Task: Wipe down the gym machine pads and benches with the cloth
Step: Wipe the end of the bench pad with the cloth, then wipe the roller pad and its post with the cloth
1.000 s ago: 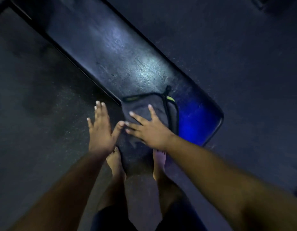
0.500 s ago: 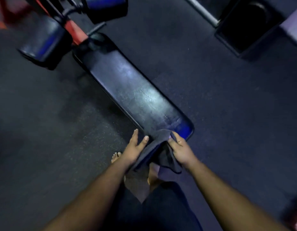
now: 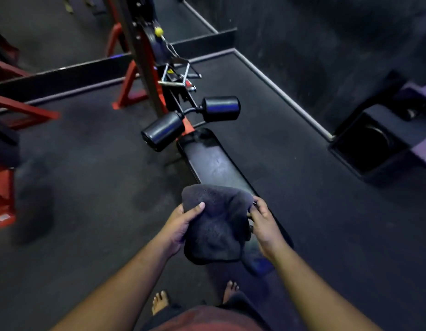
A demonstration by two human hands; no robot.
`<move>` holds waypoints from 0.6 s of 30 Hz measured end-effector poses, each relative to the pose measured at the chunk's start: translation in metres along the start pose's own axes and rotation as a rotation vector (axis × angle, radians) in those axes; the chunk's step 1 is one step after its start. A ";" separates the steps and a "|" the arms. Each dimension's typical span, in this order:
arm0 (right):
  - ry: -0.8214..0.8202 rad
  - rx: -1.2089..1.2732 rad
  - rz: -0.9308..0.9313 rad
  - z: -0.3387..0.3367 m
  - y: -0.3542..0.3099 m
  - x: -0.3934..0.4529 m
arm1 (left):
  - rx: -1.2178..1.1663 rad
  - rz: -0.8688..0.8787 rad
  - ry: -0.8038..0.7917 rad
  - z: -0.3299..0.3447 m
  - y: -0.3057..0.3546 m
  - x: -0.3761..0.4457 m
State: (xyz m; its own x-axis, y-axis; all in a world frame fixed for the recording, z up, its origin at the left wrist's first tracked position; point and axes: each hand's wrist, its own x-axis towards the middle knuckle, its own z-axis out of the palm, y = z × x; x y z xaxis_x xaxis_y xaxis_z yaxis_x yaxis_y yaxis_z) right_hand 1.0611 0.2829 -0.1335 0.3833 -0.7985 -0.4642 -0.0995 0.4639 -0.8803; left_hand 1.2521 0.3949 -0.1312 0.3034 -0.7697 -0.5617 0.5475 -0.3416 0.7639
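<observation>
The left hand is gripping the dark cloth by its left edge, thumb curled over the top, while the right hand is pinching its right edge. The cloth is hanging bunched between the hands, above the near end of the black bench. Two roller pads are sitting beyond the bench's far end, by the red machine frame. A black box is standing on the floor well to the right.

bare forearms and feet, reddish shirt, dark shorts
</observation>
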 end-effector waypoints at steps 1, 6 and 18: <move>-0.013 0.006 -0.010 0.014 -0.005 -0.004 | -0.014 0.021 0.027 -0.006 0.011 -0.008; -0.129 -0.045 -0.019 0.085 -0.013 -0.022 | -0.039 0.072 0.103 -0.074 0.049 -0.034; 0.315 -0.453 -0.318 0.251 0.002 -0.020 | 0.161 0.202 0.311 -0.180 0.092 -0.036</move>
State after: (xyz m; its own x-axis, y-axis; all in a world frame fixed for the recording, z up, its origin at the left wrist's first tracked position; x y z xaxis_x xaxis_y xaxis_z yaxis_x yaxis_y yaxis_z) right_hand 1.2839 0.3961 -0.1016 0.1764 -0.9771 -0.1190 -0.4306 0.0321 -0.9020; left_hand 1.4320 0.4887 -0.0977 0.6273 -0.6384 -0.4459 0.3311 -0.2996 0.8948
